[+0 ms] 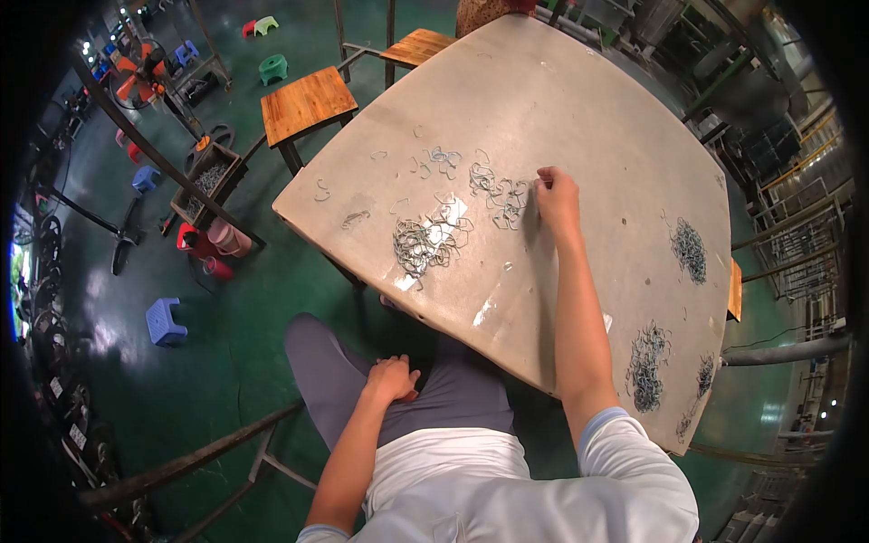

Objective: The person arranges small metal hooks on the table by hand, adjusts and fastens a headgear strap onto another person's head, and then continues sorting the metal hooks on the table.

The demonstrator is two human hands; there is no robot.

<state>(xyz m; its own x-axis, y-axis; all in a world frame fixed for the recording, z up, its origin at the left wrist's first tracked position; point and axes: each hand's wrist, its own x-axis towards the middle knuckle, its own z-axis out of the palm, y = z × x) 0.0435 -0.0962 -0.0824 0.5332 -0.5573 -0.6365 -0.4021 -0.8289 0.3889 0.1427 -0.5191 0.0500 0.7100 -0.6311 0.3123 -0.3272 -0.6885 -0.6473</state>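
My right hand (556, 197) reaches over the table (634, 136), its fingers bent and pinched together. What lies between the fingertips, if anything, is too small to tell. Just left of it is a loose scatter of thin bent metal wire hooks (507, 206). A denser heap of the same hooks (421, 246) sits closer to the table's near edge, partly over a shiny white patch. Down on my lap, my left hand (391, 378) rests on the grey trousers with its fingers loosely laid and no hook visible in it.
More hook piles lie at the right: one mid-table (689, 251), a larger one (647, 369) and a small one (705, 373) by the edge. Wooden stools (309, 101) stand beyond the left edge. A blue plastic stool (166, 322) and a metal bin (210, 176) are on the green floor.
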